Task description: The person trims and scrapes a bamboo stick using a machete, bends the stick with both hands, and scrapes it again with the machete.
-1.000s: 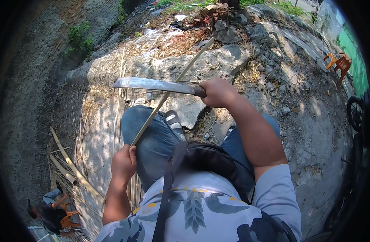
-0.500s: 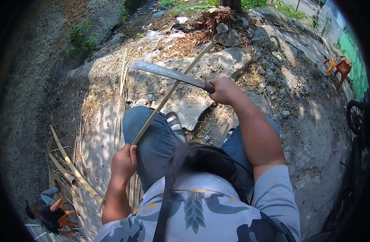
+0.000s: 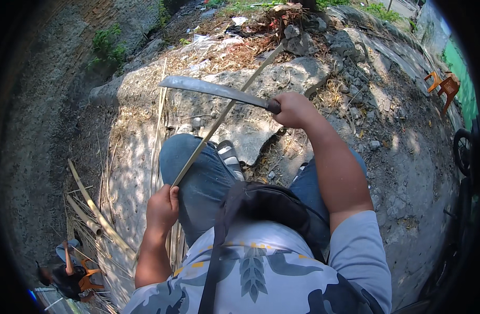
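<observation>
My left hand (image 3: 162, 210) is closed around the lower end of a long, thin bamboo strip (image 3: 198, 150), beside my left knee. The strip slants up and away to the right, past my thigh. Farther out, my right hand (image 3: 294, 111) grips the dark handle of a machete (image 3: 206, 87) with a long, slightly curved grey blade. Pointing left, the blade crosses the strip at its upper part and seems to rest against it. Both hands' fingers are wrapped tight, hiding the parts they hold.
Split bamboo lengths (image 3: 101, 212) lie on the concrete at left, with thin strips (image 3: 160, 120) beside my left leg. Broken concrete and rubble (image 3: 350, 78) lie ahead. Orange chairs (image 3: 447, 90) stand far right; another person (image 3: 66, 272) sits at lower left.
The machete and my right hand have shifted slightly, the blade tip a little to the left. My left hand keeps its hold on the strip. The other person's arm has moved.
</observation>
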Demonstrator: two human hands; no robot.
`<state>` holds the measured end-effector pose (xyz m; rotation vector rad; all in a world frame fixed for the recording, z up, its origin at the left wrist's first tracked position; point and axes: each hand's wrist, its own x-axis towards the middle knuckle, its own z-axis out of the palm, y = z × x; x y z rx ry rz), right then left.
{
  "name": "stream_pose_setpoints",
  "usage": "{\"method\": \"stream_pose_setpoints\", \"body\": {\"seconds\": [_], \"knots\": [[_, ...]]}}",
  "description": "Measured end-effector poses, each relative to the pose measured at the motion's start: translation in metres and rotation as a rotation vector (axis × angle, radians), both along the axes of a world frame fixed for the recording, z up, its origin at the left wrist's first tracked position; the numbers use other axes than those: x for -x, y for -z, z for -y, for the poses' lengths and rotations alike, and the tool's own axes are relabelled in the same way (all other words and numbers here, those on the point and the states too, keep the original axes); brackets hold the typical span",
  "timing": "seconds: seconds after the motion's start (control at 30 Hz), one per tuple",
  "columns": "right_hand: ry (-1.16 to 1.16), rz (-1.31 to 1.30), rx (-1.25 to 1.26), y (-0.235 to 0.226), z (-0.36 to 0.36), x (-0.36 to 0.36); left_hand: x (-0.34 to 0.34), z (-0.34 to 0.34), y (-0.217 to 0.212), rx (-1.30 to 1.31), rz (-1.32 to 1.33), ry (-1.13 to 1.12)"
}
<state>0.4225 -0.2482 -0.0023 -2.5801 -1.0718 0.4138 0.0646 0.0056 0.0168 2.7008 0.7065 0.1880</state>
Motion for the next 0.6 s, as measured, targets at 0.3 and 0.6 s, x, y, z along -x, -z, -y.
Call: {"method": "stream_pose_setpoints", "body": {"seconds": [0.3, 0.6], "knots": [[0.142, -0.153, -0.063, 0.003, -0.008, 0.008, 0.001, -0.003, -0.002, -0.033, -0.015, 0.016], [-0.278, 0.152, -0.044, -0.009, -0.034, 0.046, 0.004, -0.006, 0.007, -0.017, 0.012, 0.007]]}}
